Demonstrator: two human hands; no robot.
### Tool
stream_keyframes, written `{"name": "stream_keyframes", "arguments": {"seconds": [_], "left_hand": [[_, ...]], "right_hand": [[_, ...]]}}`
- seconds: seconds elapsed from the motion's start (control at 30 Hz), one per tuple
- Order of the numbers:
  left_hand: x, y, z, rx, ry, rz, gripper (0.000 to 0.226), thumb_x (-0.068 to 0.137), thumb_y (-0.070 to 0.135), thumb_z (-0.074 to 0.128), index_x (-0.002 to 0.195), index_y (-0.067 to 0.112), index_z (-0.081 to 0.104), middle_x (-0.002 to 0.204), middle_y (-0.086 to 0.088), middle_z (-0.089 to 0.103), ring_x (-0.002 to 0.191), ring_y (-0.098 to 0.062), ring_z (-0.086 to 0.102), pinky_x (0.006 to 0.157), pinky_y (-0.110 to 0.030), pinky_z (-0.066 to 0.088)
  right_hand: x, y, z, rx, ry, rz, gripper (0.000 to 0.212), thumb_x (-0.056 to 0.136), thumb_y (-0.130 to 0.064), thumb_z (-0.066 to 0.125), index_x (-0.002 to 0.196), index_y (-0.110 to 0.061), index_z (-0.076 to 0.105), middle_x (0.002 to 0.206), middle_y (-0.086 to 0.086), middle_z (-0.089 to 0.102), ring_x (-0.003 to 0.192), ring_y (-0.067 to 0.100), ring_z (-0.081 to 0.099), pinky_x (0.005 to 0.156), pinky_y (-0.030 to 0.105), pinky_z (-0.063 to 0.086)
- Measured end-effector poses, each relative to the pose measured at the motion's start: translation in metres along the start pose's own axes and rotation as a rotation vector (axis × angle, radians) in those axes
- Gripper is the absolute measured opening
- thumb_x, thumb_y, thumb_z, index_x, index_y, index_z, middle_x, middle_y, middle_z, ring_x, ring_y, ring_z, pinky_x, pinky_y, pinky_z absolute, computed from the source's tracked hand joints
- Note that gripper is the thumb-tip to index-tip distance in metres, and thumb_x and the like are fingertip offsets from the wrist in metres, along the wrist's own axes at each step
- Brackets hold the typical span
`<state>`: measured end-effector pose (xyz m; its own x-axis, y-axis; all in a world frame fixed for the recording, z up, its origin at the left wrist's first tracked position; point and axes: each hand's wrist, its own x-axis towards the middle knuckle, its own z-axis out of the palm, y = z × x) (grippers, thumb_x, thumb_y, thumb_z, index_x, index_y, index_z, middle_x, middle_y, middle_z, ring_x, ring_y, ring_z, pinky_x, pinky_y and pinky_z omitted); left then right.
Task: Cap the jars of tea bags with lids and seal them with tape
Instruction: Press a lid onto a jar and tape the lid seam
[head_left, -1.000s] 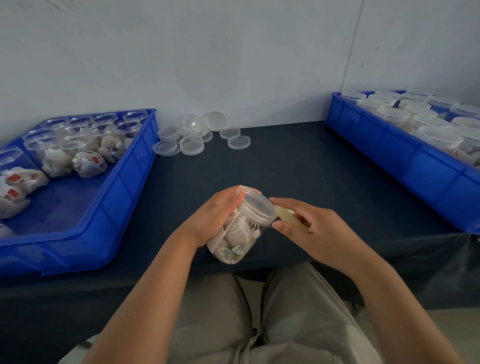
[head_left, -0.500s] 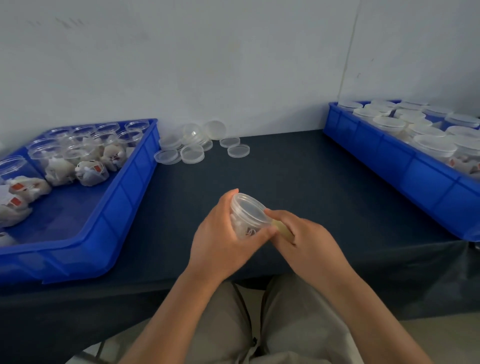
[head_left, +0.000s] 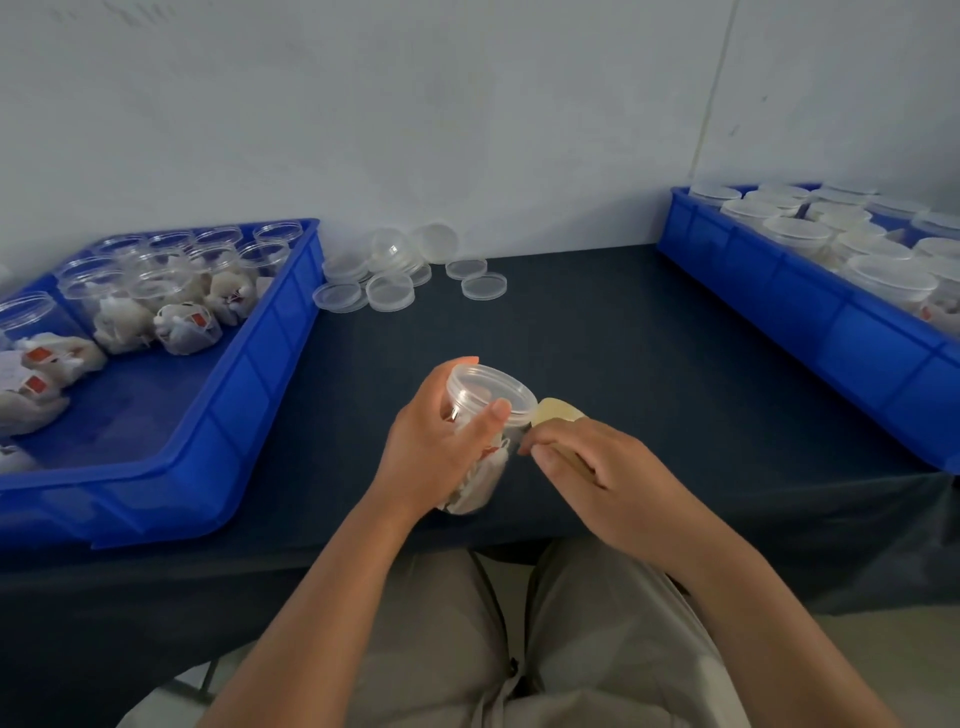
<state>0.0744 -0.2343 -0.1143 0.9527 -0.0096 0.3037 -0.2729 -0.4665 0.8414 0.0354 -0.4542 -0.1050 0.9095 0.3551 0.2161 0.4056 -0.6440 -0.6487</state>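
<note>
A clear plastic jar (head_left: 485, 415) with tea bags inside and a clear lid on top is held above the table's front edge, tilted away from me. My left hand (head_left: 441, 441) grips its body, thumb on the side just below the lid. My right hand (head_left: 597, 467) holds a roll of yellowish tape (head_left: 558, 413) right beside the jar's lid, its fingers curled round the roll; the roll is mostly hidden by the hand.
A blue bin (head_left: 249, 415) at the left holds open jars of tea bags (head_left: 182, 322). Loose clear lids (head_left: 389, 275) lie at the back by the wall. A blue bin (head_left: 810, 322) at the right holds capped jars (head_left: 795, 236). Dark table (head_left: 597, 322).
The jar has been turned in my left hand, the thumb now across its front. My right hand has stayed at the lid's right side with the tape. The camera view has shifted slightly.
</note>
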Motion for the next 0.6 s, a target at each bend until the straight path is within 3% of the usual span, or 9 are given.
{"name": "stream_keyframes", "arguments": {"seconds": [0.13, 0.3, 0.43, 0.6], "left_hand": [[0.000, 0.000, -0.001, 0.020, -0.028, 0.016, 0.064, 0.082, 0.077, 0.061, 0.138, 0.049, 0.049, 0.119, 0.046, 0.058, 0.111, 0.017, 0.060, 0.079, -0.001, 0.047], [-0.004, 0.004, 0.003, 0.056, -0.030, 0.047, 0.099, 0.058, 0.095, 0.072, 0.142, 0.050, 0.048, 0.126, 0.041, 0.057, 0.117, 0.017, 0.056, 0.082, 0.000, 0.045], [-0.006, 0.004, 0.010, 0.088, 0.023, 0.044, 0.090, 0.061, 0.090, 0.075, 0.139, 0.055, 0.046, 0.124, 0.043, 0.058, 0.113, 0.018, 0.058, 0.075, -0.002, 0.047], [-0.007, -0.005, 0.010, 0.038, 0.098, 0.004, 0.079, 0.067, 0.077, 0.079, 0.138, 0.055, 0.049, 0.123, 0.041, 0.060, 0.111, 0.015, 0.061, 0.085, -0.016, 0.052]], "right_hand": [[0.000, 0.000, 0.005, -0.036, 0.079, 0.033, 0.023, 0.109, -0.044, 0.046, 0.108, -0.041, 0.068, 0.092, -0.028, 0.065, 0.101, -0.007, 0.060, 0.079, 0.007, 0.043], [0.002, 0.000, 0.013, -0.070, 0.109, 0.135, 0.025, 0.106, -0.045, 0.044, 0.114, -0.043, 0.068, 0.092, -0.024, 0.066, 0.087, -0.002, 0.063, 0.068, 0.013, 0.041], [0.004, 0.000, 0.014, -0.167, 0.149, 0.175, 0.026, 0.107, -0.045, 0.044, 0.115, -0.041, 0.068, 0.089, -0.021, 0.065, 0.082, 0.001, 0.062, 0.065, 0.015, 0.040], [0.007, 0.000, 0.010, -0.116, 0.092, 0.193, 0.022, 0.109, -0.051, 0.046, 0.114, -0.046, 0.067, 0.096, -0.024, 0.067, 0.091, 0.001, 0.063, 0.070, 0.014, 0.042]]}}
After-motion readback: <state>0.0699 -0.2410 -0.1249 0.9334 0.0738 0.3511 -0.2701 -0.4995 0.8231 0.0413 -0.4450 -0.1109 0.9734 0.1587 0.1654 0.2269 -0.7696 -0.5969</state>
